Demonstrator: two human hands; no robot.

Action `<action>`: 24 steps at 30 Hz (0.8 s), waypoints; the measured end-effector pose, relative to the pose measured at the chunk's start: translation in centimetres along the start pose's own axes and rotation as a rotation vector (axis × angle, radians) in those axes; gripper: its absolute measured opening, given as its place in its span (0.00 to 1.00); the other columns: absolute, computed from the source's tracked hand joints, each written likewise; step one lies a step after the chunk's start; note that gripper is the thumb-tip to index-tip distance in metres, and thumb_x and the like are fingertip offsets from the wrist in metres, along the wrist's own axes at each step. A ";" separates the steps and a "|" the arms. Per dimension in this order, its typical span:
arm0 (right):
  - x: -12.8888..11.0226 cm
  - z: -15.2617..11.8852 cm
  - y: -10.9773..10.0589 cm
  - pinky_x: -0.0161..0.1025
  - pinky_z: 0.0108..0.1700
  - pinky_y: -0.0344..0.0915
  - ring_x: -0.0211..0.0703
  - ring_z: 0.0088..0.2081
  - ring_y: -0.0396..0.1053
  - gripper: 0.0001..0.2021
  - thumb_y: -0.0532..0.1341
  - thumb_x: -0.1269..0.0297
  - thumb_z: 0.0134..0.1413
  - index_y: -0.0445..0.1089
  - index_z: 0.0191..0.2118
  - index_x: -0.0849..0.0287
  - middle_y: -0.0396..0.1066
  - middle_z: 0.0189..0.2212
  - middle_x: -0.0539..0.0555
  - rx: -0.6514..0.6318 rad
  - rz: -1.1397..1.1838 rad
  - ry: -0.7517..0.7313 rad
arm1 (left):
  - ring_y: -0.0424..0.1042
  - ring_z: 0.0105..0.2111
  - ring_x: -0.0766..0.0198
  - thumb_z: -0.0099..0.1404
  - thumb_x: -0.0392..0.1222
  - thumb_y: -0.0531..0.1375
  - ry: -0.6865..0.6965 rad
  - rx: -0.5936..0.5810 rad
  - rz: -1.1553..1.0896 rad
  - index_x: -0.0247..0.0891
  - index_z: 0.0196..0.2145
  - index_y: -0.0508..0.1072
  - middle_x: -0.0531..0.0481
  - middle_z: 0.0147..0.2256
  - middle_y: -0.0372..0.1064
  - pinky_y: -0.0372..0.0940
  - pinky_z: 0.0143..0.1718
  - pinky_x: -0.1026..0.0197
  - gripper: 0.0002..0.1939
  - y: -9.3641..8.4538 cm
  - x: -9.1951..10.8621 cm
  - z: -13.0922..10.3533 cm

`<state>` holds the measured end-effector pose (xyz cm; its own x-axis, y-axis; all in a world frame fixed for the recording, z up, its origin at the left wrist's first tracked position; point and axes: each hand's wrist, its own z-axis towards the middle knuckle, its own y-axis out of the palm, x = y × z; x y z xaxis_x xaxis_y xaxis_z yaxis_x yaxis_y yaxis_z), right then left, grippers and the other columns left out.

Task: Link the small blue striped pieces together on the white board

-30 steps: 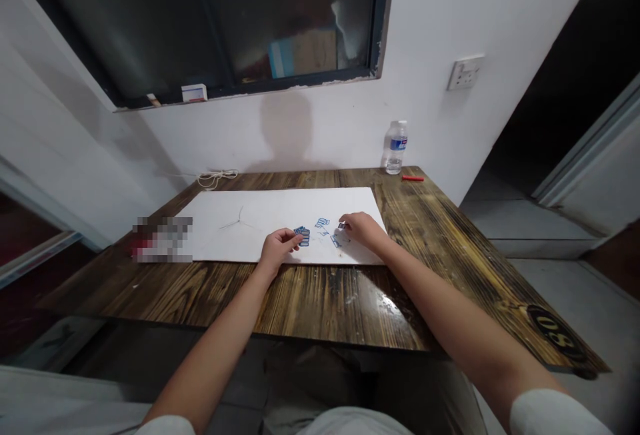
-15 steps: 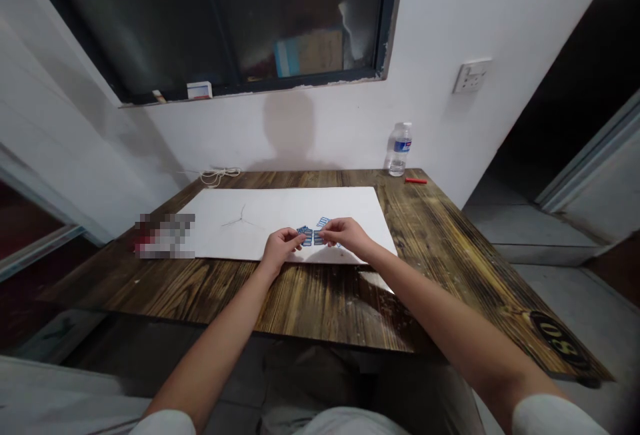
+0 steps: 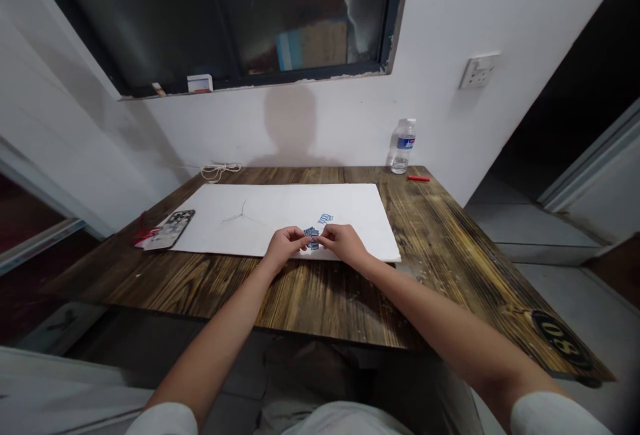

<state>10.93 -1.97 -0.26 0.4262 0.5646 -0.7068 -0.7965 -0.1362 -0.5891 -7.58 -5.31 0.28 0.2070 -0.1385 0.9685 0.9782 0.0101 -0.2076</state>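
Observation:
Above the near edge of a white board (image 3: 280,205), my left hand (image 3: 287,247) and my right hand (image 3: 345,245) face each other, fingertips close together. Both pinch a small blue striped piece (image 3: 315,244) between thumb and fingers; its exact kind is too small to make out. More blue striped pieces (image 3: 311,231) lie just behind the fingertips. A little farther back, blue-outlined pieces (image 3: 325,219) rest on the board. Fingers partly cover the held piece, so I cannot tell whether it is one piece or two joined.
Thin dark strands (image 3: 241,215) lie on the board's left half. At the left end sits a patterned phone-like object (image 3: 173,230). A coiled white cable (image 3: 220,170), a water bottle (image 3: 403,147) and a red stick-shaped object (image 3: 419,178) are along the wooden table's back.
My hands have drawn closer together. The blue pieces, held side by side with a gap before, now meet or overlap between the fingertips. The view has shifted slightly.

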 end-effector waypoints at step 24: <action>2.5 2.1 -5.2 0.33 0.36 0.59 0.41 0.34 0.70 0.11 0.59 0.58 0.54 0.75 0.34 0.58 0.75 0.33 0.54 -0.035 -0.244 0.119 | 0.64 0.19 0.70 0.47 0.50 0.67 -0.004 0.161 -0.033 0.35 0.23 0.68 0.54 0.19 0.67 0.57 0.20 0.67 0.16 -0.1 -0.3 0.4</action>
<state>15.21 1.85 1.86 0.6527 0.4845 -0.5825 -0.6498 -0.0372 -0.7592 -7.77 -4.85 0.04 0.1748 -0.1371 0.9750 0.9746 0.1648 -0.1515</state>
